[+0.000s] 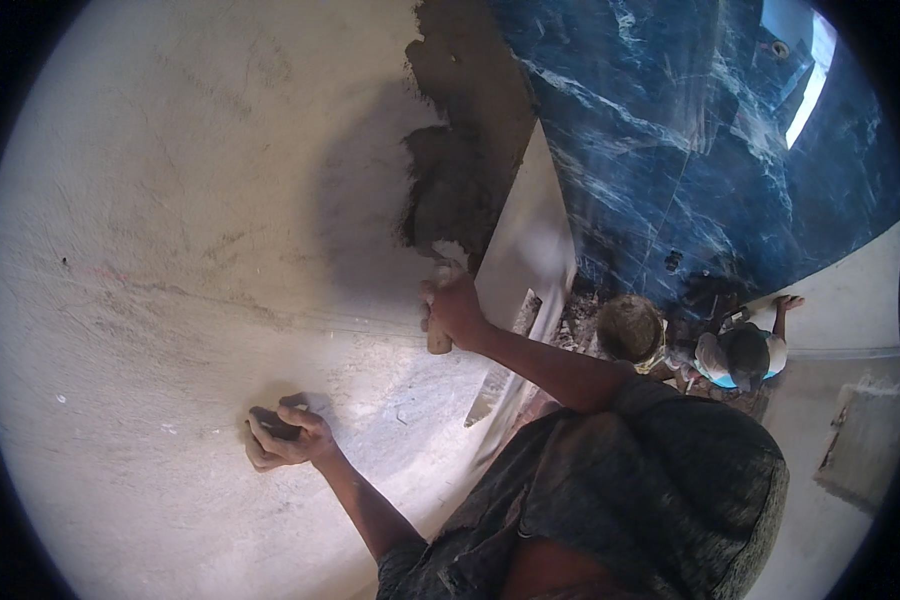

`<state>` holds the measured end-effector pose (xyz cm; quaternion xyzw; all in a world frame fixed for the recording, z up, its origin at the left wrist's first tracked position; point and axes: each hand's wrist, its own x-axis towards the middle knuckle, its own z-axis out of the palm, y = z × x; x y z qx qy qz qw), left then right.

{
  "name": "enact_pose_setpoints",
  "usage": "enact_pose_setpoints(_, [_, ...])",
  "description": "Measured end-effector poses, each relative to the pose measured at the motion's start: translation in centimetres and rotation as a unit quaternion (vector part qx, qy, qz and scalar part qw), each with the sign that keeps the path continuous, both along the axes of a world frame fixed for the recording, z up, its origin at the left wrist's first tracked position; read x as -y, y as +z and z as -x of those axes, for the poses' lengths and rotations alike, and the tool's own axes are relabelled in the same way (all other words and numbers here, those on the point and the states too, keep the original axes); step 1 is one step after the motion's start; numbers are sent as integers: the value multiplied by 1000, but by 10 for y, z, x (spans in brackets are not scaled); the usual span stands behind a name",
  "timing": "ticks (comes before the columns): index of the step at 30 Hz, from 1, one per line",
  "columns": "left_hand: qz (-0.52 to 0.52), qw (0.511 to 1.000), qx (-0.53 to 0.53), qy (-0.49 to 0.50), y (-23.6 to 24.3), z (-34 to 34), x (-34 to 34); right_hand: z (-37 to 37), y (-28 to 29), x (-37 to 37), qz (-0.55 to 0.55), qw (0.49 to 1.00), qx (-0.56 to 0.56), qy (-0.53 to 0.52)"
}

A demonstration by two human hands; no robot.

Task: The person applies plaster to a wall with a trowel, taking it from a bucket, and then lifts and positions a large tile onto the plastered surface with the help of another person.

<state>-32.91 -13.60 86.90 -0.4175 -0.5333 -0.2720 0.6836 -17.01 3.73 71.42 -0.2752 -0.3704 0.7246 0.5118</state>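
A pale wall [170,250] fills the left side, with a strip of wet dark grey mortar [460,180] running down its right part. My right hand [457,308] is closed around the wooden handle of a trowel [438,338]. The trowel's blade end is at the mortar's lower edge and is mostly hidden by the hand. Lower and to the left, my left hand [288,438] is close to the wall, its fingers curled around a dark lump of mortar [275,424].
Blue marbled panels [660,120] cover the wall at the upper right. Below them stands a bucket [630,328] of greyish-brown material. Another person [745,358] in a dark cap is beside it, one hand on a pale surface. Rubble [576,325] lies near the bucket.
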Motion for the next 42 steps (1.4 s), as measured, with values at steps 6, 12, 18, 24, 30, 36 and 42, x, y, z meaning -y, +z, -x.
enact_pose_setpoints(6, [14, 999, -14, 26, -4, 6, 8, -19, 92, 25, 59, 997, 21, 45])
enact_pose_setpoints(12, [16, 1000, -2, 8, -2, 2, 8, -28, 38, 13, -24, 994, 103, -13])
enact_pose_setpoints(18, [20, 999, -18, 23, -3, 8, 10, -74, -20, -87, 203, 964, -174, -7])
enact_pose_setpoints(24, [17, 999, -4, 32, -5, 5, 10, -82, 3, -110, 248, 957, -145, 30])
enact_pose_setpoints(30, [12, 1000, 28, 6, -4, -1, 7, -83, 39, -104, 187, 967, -162, 58])
enact_pose_setpoints(36, [17, 999, 21, 20, -3, -3, 11, -70, 81, -92, 112, 993, -21, 6])
enact_pose_setpoints(42, [10, 1000, -6, 24, 0, 0, 3, -27, 70, -94, -16, 984, 170, -58])
